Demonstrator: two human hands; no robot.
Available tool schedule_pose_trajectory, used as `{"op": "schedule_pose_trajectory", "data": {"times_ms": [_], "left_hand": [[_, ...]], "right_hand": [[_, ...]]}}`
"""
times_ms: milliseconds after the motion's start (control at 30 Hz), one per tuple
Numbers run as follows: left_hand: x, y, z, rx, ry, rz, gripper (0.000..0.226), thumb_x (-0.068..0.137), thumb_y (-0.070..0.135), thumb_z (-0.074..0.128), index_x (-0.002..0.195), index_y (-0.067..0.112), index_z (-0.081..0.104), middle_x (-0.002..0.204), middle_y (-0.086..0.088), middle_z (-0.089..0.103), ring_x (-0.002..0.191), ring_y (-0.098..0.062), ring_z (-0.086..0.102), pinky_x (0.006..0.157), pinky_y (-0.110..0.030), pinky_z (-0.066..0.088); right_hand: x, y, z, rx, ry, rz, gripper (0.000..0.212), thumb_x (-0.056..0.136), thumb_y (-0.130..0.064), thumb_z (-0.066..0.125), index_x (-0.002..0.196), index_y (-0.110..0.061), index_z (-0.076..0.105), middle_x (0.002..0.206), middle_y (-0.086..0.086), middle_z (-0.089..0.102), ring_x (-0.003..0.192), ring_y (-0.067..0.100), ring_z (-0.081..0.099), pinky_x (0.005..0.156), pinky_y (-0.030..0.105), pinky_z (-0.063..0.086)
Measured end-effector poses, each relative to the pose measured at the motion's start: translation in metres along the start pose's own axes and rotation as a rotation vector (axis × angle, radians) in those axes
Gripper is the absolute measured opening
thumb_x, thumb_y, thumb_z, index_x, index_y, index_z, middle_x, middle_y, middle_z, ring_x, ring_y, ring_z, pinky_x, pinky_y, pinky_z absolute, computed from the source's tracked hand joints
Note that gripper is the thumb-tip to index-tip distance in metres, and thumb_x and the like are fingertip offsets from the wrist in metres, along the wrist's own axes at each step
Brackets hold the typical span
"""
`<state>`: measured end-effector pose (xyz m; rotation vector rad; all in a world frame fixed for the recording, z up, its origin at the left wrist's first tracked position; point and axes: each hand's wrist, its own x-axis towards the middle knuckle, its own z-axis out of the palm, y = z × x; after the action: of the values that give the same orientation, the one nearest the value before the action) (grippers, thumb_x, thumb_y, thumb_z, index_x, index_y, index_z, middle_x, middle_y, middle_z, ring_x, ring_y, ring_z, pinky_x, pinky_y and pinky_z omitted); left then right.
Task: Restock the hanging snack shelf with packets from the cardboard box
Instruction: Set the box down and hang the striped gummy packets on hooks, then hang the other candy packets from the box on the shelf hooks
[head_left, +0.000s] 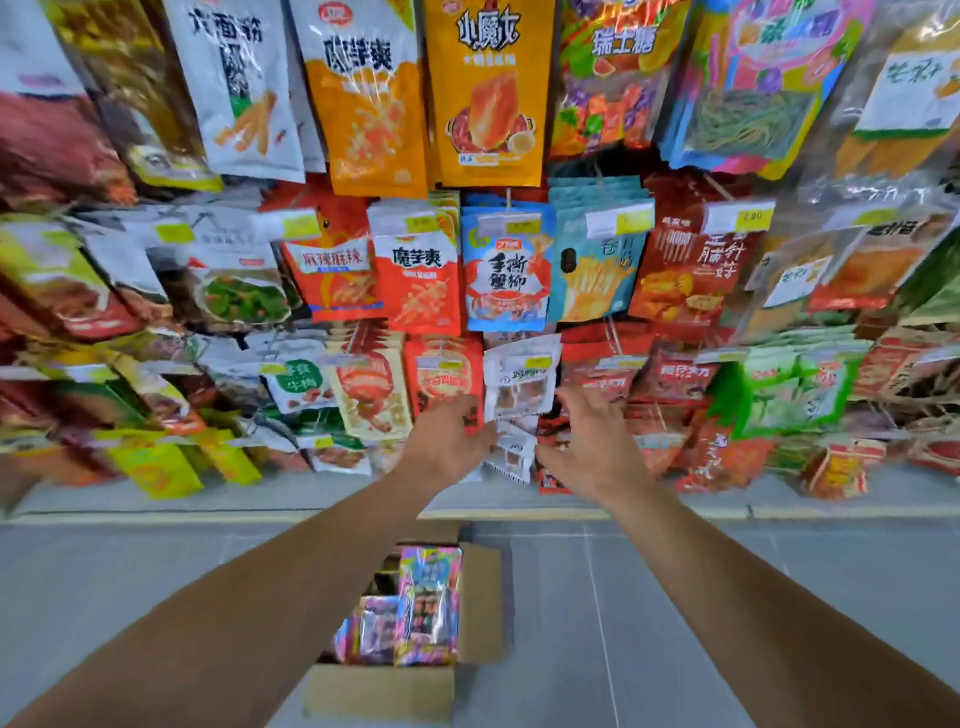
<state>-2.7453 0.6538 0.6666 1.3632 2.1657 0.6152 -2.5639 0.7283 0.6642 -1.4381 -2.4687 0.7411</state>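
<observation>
Btwn hands: white see-thru packets (521, 384), brown snacks.

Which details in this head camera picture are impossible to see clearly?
- Left hand fingertips: hidden behind the white clear-window snack packets, so its grip is unclear.
- Brown cardboard box contents: partly covered by the left forearm.
- Yellow price tags: too blurred to read.
- Side shelf packets: smeared by motion blur.

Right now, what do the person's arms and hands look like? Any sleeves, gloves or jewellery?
Both forearms are bare as far as the view shows: no sleeves in sight. The left hand and the right hand wear no gloves. No watch, bracelet or ring is visible on the wrists or fingers, though the picture is somewhat blurred.
</observation>
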Motion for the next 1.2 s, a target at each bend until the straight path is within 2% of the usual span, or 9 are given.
{"op": "schedule_pose_trajectory", "data": {"times_ms": [233, 367, 500, 567, 733, 867, 967, 1067, 1200], "left_hand": [[-0.049, -0.123, -0.015, -0.094, -0.059, -0.134, 0.056, 0.094, 0.035, 0.059, 0.145, 0.017, 0.045, 0.144, -0.006, 0.053, 0.122, -0.025, 0.057, 0.099, -0.031, 0.046], [-0.066, -0.206, -0.026, -0.095, -0.124, -0.227, 0.053, 0.095, 0.035, 0.056, 0.145, 0.022, 0.044, 0.134, -0.003, 0.060, 0.085, -0.015, 0.064, 0.077, -0.022, 0.045], [-0.072, -0.269, -0.028, -0.097, -0.157, -0.240, 0.045, 0.094, 0.031, 0.057, 0.138, 0.020, 0.054, 0.123, -0.003, 0.067, 0.102, -0.020, 0.066, 0.078, -0.021, 0.045], [-0.071, -0.295, -0.022, -0.124, -0.155, -0.273, 0.037, 0.093, 0.027, 0.059, 0.129, 0.021, 0.060, 0.116, -0.005, 0.070, 0.100, -0.022, 0.067, 0.078, -0.024, 0.048], [-0.055, -0.353, 0.016, -0.157, -0.216, -0.340, 0.046, 0.092, 0.028, 0.060, 0.137, 0.020, 0.055, 0.119, -0.008, 0.069, 0.105, -0.023, 0.065, 0.090, -0.029, 0.049], [-0.033, -0.391, 0.065, -0.168, -0.264, -0.380, 0.048, 0.092, 0.028, 0.060, 0.139, 0.023, 0.052, 0.122, -0.005, 0.067, 0.090, -0.014, 0.060, 0.084, -0.026, 0.049], [-0.019, -0.422, 0.110, -0.181, -0.277, -0.414, 0.050, 0.093, 0.029, 0.059, 0.141, 0.018, 0.050, 0.129, -0.005, 0.063, 0.095, -0.013, 0.059, 0.081, -0.022, 0.043], [-0.008, -0.451, 0.153, -0.158, -0.296, -0.418, 0.050, 0.094, 0.032, 0.058, 0.141, 0.017, 0.051, 0.135, -0.005, 0.060, 0.107, -0.017, 0.060, 0.088, -0.024, 0.045], [0.011, -0.494, 0.212, -0.123, -0.343, -0.434, 0.050, 0.094, 0.032, 0.056, 0.142, 0.017, 0.049, 0.133, -0.003, 0.061, 0.097, -0.014, 0.059, 0.082, -0.021, 0.038]], "right_hand": [[-0.024, -0.067, 0.117, -0.001, -0.126, 0.027, 0.074, 0.085, -0.040, 0.067, 0.149, -0.015, 0.038, 0.148, 0.006, 0.039, 0.136, 0.032, 0.038, 0.110, 0.036, 0.035], [-0.032, -0.107, 0.194, 0.021, -0.208, 0.084, 0.077, 0.082, -0.041, 0.063, 0.150, -0.017, 0.036, 0.151, 0.006, 0.038, 0.140, 0.030, 0.034, 0.113, 0.037, 0.035], [-0.031, -0.129, 0.257, 0.033, -0.232, 0.147, 0.072, 0.089, -0.034, 0.065, 0.152, -0.016, 0.035, 0.155, 0.004, 0.034, 0.141, 0.027, 0.033, 0.114, 0.039, 0.035], [-0.031, -0.132, 0.283, 0.019, -0.262, 0.172, 0.071, 0.088, -0.034, 0.066, 0.150, -0.015, 0.037, 0.151, 0.006, 0.038, 0.137, 0.030, 0.037, 0.111, 0.038, 0.037], [-0.021, -0.113, 0.346, 0.024, -0.298, 0.237, 0.068, 0.086, -0.034, 0.069, 0.145, -0.016, 0.041, 0.143, 0.006, 0.043, 0.131, 0.032, 0.041, 0.108, 0.037, 0.038], [-0.010, -0.079, 0.402, 0.019, -0.354, 0.277, 0.064, 0.087, -0.037, 0.067, 0.141, -0.013, 0.043, 0.138, 0.007, 0.045, 0.126, 0.032, 0.045, 0.103, 0.036, 0.041], [0.001, -0.045, 0.450, 0.016, -0.397, 0.299, 0.058, 0.084, -0.038, 0.064, 0.134, -0.016, 0.048, 0.131, 0.006, 0.049, 0.121, 0.031, 0.049, 0.100, 0.038, 0.044], [0.006, -0.017, 0.492, 0.049, -0.422, 0.334, 0.053, 0.081, -0.032, 0.062, 0.131, -0.017, 0.050, 0.129, 0.005, 0.050, 0.117, 0.031, 0.052, 0.099, 0.040, 0.047], [0.012, 0.023, 0.553, 0.099, -0.430, 0.388, 0.063, 0.075, -0.036, 0.061, 0.135, -0.020, 0.049, 0.131, 0.004, 0.051, 0.117, 0.030, 0.053, 0.098, 0.042, 0.050]]}}
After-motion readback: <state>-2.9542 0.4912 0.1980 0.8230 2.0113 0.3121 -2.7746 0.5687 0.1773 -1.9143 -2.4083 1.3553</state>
